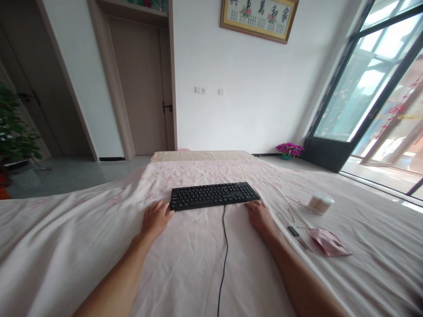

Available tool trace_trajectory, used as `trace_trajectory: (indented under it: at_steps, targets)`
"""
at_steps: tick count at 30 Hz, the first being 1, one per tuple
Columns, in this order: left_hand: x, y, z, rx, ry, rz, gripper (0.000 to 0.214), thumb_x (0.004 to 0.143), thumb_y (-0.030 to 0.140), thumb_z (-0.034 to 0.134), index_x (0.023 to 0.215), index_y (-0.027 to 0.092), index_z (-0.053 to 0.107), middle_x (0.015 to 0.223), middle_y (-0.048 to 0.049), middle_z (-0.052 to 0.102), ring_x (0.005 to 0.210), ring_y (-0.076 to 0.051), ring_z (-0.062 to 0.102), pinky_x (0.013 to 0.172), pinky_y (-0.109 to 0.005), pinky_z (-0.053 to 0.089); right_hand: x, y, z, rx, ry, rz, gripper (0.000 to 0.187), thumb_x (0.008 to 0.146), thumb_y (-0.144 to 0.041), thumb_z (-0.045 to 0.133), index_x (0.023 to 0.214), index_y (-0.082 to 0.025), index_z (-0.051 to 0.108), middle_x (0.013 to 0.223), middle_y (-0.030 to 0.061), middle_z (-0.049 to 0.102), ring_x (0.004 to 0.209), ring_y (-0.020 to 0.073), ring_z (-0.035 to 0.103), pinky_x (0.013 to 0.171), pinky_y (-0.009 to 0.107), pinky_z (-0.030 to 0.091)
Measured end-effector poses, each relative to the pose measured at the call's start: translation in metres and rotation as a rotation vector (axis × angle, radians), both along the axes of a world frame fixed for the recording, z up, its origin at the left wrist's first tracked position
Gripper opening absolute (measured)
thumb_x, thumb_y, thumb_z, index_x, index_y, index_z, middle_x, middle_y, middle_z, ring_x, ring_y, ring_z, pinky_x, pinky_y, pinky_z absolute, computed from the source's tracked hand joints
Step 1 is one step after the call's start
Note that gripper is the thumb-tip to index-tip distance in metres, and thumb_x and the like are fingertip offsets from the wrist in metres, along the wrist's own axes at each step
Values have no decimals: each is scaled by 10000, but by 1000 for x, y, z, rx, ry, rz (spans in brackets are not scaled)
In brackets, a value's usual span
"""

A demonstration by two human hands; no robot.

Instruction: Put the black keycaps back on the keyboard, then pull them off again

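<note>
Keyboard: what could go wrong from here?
The cable runs between the left forearm and right forearm, so either might snag it.
The keyboard lies on creased cloth, which could bunch if it slides.
The right forearm might knock the dark-handled tool beside it.

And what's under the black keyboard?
Pale flowered cloth shows all around the keyboard, and a cable comes out at its near edge. The spot right beneath is covered, so I can't tell what else is there.
</note>
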State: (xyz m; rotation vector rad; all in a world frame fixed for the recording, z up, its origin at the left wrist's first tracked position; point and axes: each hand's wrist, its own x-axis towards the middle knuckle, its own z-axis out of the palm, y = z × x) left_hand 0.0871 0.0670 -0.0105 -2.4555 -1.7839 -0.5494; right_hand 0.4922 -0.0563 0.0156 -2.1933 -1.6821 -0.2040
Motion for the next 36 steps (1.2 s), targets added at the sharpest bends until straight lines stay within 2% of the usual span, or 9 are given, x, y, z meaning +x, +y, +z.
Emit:
trace_trajectory:
  at_steps: [28, 36]
  targets:
    - [2, -5, 7, -38, -68, 0, 421, 870, 414, 485, 1244, 245, 578, 1393, -83, 492, 1303, -266, 386, 1080, -425, 265, 9, 12, -7, -8, -15, 37, 409, 836, -170, 415, 1143, -245, 675, 1195, 48, 609, 1093, 224, 511, 961, 323, 356]
    - [1, -5, 8, -34, -76, -6, 410, 870, 416, 492, 1240, 262, 578, 1382, -70, 498, 1299, -261, 388, 1083, -415, 262, 11, 17, -8, -9, -78, 28, 396, 831, -163, 415, 1118, -224, 682, 1175, 60, 620, 1085, 235, 518, 936, 328, 380]
